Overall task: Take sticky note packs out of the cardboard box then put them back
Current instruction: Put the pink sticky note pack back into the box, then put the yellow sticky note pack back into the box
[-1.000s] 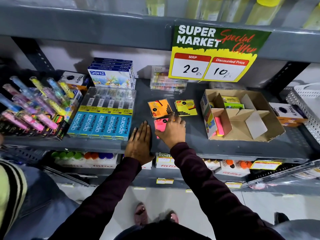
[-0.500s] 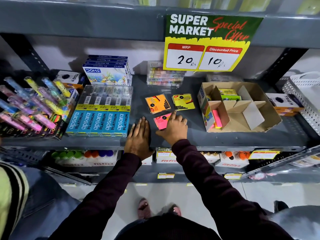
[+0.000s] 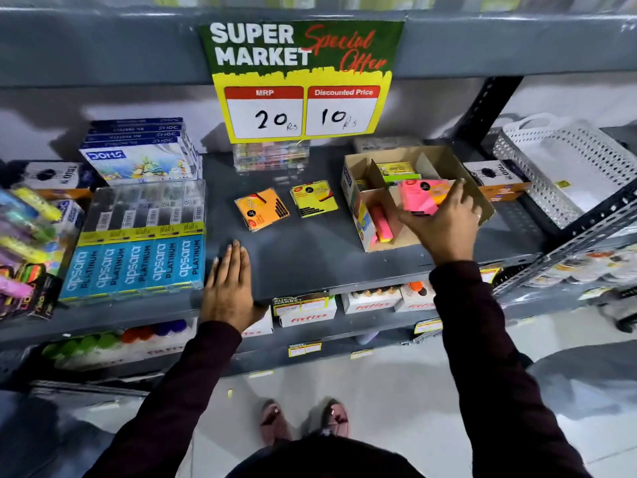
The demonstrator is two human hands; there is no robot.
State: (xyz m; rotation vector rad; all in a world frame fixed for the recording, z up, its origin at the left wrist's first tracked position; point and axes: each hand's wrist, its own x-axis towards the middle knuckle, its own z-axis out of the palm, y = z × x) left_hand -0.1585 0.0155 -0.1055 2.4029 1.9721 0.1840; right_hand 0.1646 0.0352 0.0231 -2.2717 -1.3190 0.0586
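Note:
My right hand (image 3: 443, 226) grips a pink sticky note pack (image 3: 421, 196) and holds it over the middle of the open cardboard box (image 3: 355, 172) with cardboard dividers. Inside the box, a green-yellow pack (image 3: 396, 170) lies at the back and a pink pack (image 3: 382, 226) stands on edge in the front left compartment. An orange pack (image 3: 261, 208) and a yellow pack (image 3: 313, 197) lie flat on the grey shelf (image 3: 310, 257), left of the box. My left hand (image 3: 230, 288) rests flat on the shelf's front edge, fingers together, holding nothing.
Blue Apsara pencil boxes (image 3: 138, 260) and a Doms box stack (image 3: 141, 160) fill the shelf's left. Highlighters (image 3: 27, 236) stand at the far left. A price sign (image 3: 301, 81) hangs above. A white perforated basket (image 3: 565, 167) sits at the right. Marker boxes (image 3: 305, 310) fill the lower shelf.
My right hand picked the pink pack up off the shelf and carried it right, over the cardboard box. My left hand stayed flat on the shelf edge.

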